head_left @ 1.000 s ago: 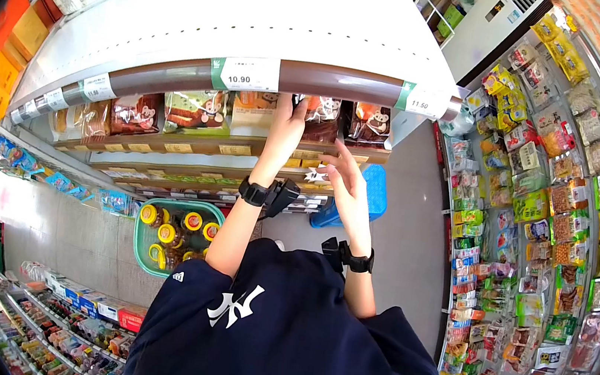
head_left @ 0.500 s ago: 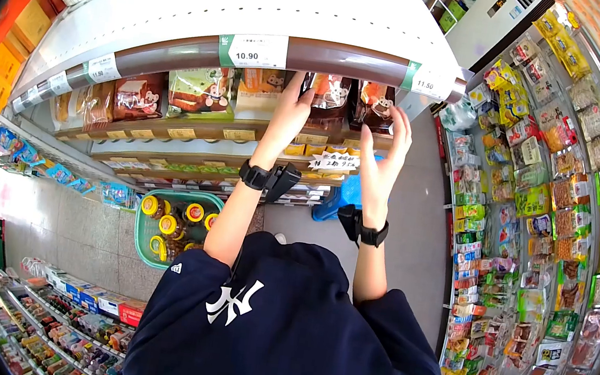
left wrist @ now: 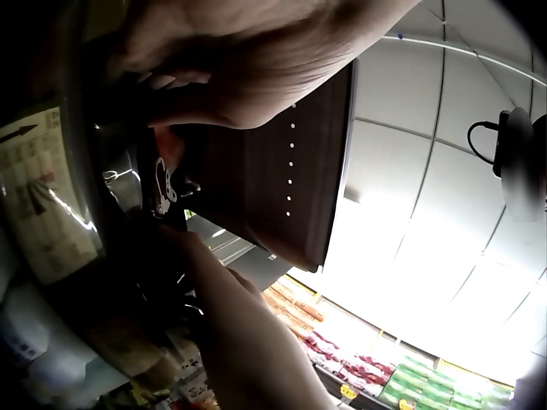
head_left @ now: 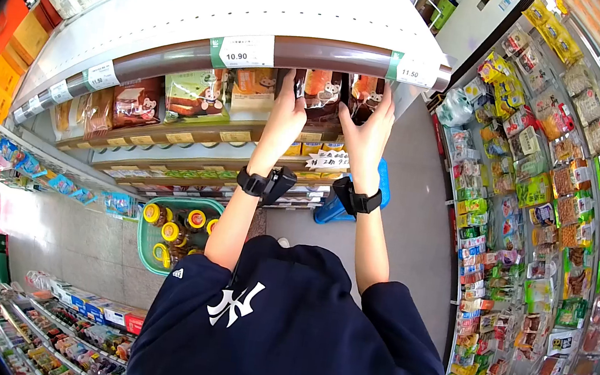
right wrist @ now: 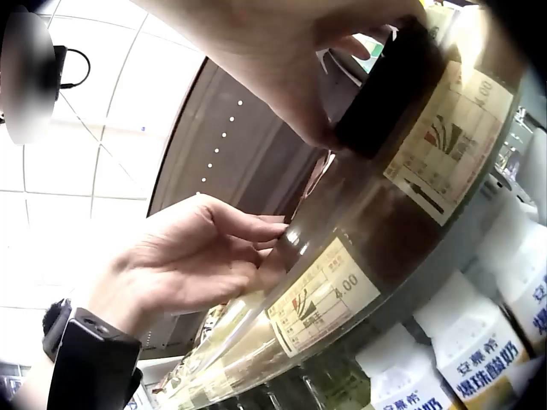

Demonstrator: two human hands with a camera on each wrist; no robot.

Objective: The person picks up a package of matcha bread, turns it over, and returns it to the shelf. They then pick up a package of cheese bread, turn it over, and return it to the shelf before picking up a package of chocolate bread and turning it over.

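Note:
Two brown cake packages with a cartoon animal on the front stand at the right end of the shelf. At the left edge of the left cake package is my left hand, its thumb at the front and its fingertips hidden behind. My right hand holds the right cake package, thumb on its left side and fingers on its right. In the right wrist view, that hand spans the package's dark end, while the left hand reaches behind the shelf lip.
A brown rail with price tags overhangs the packages. Further left lie a green cake package and several others. White bottles line the shelf below. A green basket of yellow-lidded jars and a blue stool stand on the floor.
My right hand has gone from beside the shelf front to the right-hand cake package and now holds its sides. The left hand has stayed at the left cake package.

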